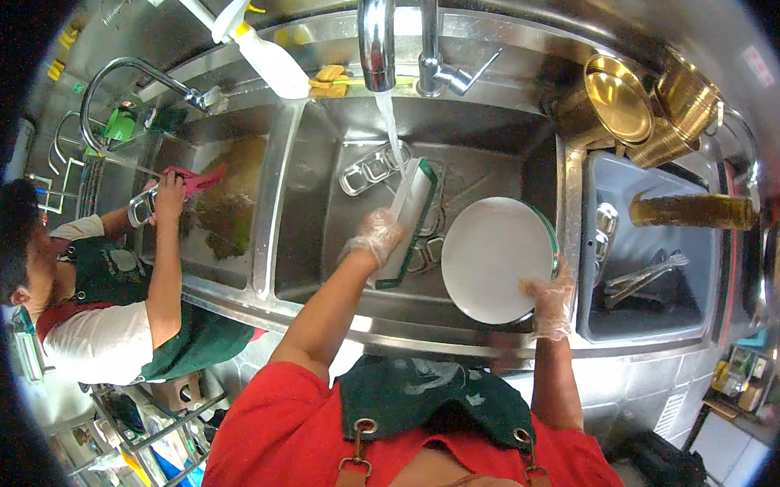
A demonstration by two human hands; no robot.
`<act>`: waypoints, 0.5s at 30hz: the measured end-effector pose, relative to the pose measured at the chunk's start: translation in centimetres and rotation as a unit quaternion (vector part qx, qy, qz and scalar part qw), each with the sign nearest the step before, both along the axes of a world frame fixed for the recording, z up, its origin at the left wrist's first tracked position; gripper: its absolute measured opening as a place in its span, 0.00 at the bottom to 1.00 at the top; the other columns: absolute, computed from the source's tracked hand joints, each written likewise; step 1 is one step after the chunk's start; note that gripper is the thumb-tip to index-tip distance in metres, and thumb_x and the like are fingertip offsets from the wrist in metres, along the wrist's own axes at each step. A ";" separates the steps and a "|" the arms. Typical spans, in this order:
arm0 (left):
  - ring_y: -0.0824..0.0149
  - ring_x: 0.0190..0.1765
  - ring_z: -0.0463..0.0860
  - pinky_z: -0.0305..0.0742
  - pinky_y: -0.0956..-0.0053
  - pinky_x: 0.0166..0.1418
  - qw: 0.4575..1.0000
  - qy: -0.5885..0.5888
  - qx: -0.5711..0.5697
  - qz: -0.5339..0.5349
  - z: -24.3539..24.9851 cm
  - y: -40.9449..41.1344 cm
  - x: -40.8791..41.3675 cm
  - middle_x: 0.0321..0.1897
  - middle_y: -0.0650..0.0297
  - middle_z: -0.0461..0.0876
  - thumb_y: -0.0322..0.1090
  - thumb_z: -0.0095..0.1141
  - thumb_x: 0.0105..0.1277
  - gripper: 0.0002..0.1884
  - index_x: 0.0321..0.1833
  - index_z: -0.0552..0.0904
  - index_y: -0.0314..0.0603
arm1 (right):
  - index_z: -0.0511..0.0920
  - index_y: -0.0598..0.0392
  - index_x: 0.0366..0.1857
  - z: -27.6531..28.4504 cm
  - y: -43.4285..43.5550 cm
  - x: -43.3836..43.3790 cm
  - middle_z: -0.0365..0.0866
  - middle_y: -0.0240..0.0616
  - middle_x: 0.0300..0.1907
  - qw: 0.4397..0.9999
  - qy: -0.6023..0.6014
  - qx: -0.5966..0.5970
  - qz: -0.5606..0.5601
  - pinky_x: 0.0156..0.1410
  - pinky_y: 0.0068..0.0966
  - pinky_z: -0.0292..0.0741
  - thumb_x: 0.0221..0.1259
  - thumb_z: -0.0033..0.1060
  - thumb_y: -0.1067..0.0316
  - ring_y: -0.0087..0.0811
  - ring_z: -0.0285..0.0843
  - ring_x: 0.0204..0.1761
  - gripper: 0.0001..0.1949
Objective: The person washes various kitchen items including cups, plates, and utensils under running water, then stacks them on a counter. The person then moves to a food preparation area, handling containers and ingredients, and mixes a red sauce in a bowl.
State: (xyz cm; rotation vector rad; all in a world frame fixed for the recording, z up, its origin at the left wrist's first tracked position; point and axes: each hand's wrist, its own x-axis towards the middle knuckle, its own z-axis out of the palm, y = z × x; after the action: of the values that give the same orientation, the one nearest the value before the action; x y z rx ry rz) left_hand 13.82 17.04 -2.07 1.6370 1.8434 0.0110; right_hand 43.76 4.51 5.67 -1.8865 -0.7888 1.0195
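Observation:
Both my hands wear clear plastic gloves over the middle sink basin. My left hand [375, 235] grips a pale rectangular dish with a dark green rim [409, 221], held tilted. Water from the faucet [378, 58] runs down at its upper end. My right hand [549, 295] holds a white round plate [495, 259] by its right edge; another green-rimmed edge shows just behind it. Metal compartment trays [374, 168] lie on the basin floor, some partly hidden behind the rectangular dish and the plate.
A co-worker at the left basin [227, 202] holds a metal tray and a red cloth [198, 179]. A white spray bottle [274, 62] stands on the back ledge. Gold-coloured metal containers [616, 100] stand back right, above a grey tub [650, 330] with tongs [646, 277] and metal trays.

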 end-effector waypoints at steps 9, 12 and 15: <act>0.51 0.30 0.83 0.80 0.61 0.32 0.902 0.101 0.420 -0.013 7.2 -6.5 -3.8 0.28 0.57 0.80 0.28 0.55 0.55 0.03 0.31 0.77 0.45 | 0.71 0.58 0.60 3.0 4.0 -1.2 0.81 0.50 0.51 0.967 -0.194 0.157 0.047 0.59 0.35 0.75 0.49 0.57 0.74 0.45 0.81 0.51 0.28; 0.52 0.29 0.82 0.80 0.60 0.31 0.869 0.121 0.475 -0.060 8.4 -8.3 -5.5 0.29 0.57 0.79 0.26 0.56 0.52 0.05 0.30 0.75 0.46 | 0.72 0.58 0.60 5.5 7.9 -1.7 0.80 0.52 0.50 0.929 -0.309 0.202 0.034 0.58 0.37 0.75 0.49 0.54 0.77 0.50 0.80 0.51 0.27; 0.52 0.30 0.83 0.81 0.58 0.32 0.894 0.143 0.425 0.003 9.8 -10.0 -5.2 0.31 0.56 0.80 0.26 0.57 0.52 0.05 0.32 0.78 0.41 | 0.73 0.58 0.58 6.5 12.9 -1.3 0.81 0.52 0.49 0.875 -0.391 0.284 0.036 0.55 0.39 0.77 0.50 0.52 0.77 0.52 0.80 0.50 0.25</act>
State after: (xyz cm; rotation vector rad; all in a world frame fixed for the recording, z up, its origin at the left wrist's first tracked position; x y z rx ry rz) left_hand 8.61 7.00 7.68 2.3018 2.2309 0.7091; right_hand 42.43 17.41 12.20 -1.7059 -1.4393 -0.0312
